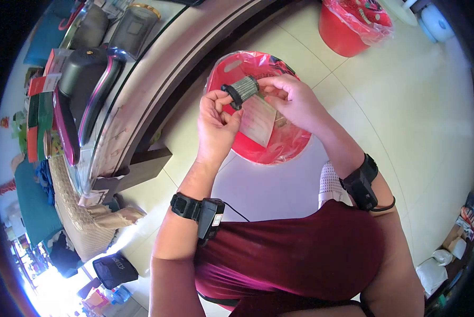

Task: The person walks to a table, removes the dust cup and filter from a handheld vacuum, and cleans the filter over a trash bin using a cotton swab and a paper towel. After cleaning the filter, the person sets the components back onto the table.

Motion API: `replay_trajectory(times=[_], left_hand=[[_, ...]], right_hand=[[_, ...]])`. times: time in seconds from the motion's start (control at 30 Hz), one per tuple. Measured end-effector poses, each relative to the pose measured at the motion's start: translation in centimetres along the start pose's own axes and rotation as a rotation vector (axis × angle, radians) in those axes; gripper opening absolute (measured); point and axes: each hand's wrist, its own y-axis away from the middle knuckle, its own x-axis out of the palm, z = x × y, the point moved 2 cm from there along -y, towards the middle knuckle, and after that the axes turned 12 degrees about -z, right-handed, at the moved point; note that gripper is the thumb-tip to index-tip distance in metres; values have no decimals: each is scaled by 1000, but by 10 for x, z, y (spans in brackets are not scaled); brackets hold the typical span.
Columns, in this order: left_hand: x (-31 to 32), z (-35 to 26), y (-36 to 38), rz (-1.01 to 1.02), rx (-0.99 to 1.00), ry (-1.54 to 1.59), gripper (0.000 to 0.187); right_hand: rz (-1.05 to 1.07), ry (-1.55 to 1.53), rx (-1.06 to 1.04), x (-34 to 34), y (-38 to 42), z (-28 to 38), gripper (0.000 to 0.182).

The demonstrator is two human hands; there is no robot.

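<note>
A small cylindrical filter [245, 89] with grey pleats and a black end is held over a red bin [250, 150] lined with a clear bag. My left hand [216, 119] has its fingers closed on the black end. At the other end, the fingertips of my right hand [292, 100] are at the pleated part's rim; whether they grip it is unclear. Beneath the filter, a pale sheet [255, 122] lies inside the bin.
At the upper left, a glass-topped cabinet [136, 79] bears a dark and pink appliance [83, 90]. Another lined red bin [345, 34] stands on the tiled floor at the upper right. Left lies a beige quilted cover [78, 211]; white bags [432, 274] are at the lower right.
</note>
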Motion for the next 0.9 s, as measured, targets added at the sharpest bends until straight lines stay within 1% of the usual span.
replay_trajectory(times=[0.13, 0.23, 0.37, 0.43, 0.47, 0.53, 0.6, 0.67, 0.73, 0.77, 0.83, 0.9], left_hand=[[-2, 1, -3, 11, -73, 62, 41], [-1, -1, -6, -28, -170, 114, 35], [-6, 5, -11, -6, -42, 30, 28], [-7, 3, -9, -14, 26, -29, 27], [-7, 2, -6, -11, 67, -115, 28], [-5, -5, -3, -22, 183, -283, 31], [-6, -5, -3, -39, 166, -388, 32], [-7, -15, -1, -29, 426, -773, 31], [-3, -22, 2, -4, 548, -846, 30], [0, -24, 2, 34, 555, -881, 29], [3, -25, 3, 111, 559, -950, 29], [4, -28, 6, 113, 524, -893, 23]], right_hand=[[-15, -2, -16, 2, -1, -4, 31], [-18, 33, -39, 2, -1, -6, 30], [-5, 99, -30, 0, -2, -3, 29], [-57, 117, -64, -3, -2, 2, 27], [-84, 127, -85, -4, -2, 4, 27], [-206, 178, -190, -8, -3, 11, 32], [-304, 219, -301, -11, -4, 21, 39], [-369, 257, -398, -12, 1, 33, 48], [-401, 259, -494, -10, 1, 37, 53], [-418, 262, -535, -8, 3, 36, 55], [-399, 251, -511, -8, 4, 35, 54], [-393, 255, -506, -10, 3, 36, 53]])
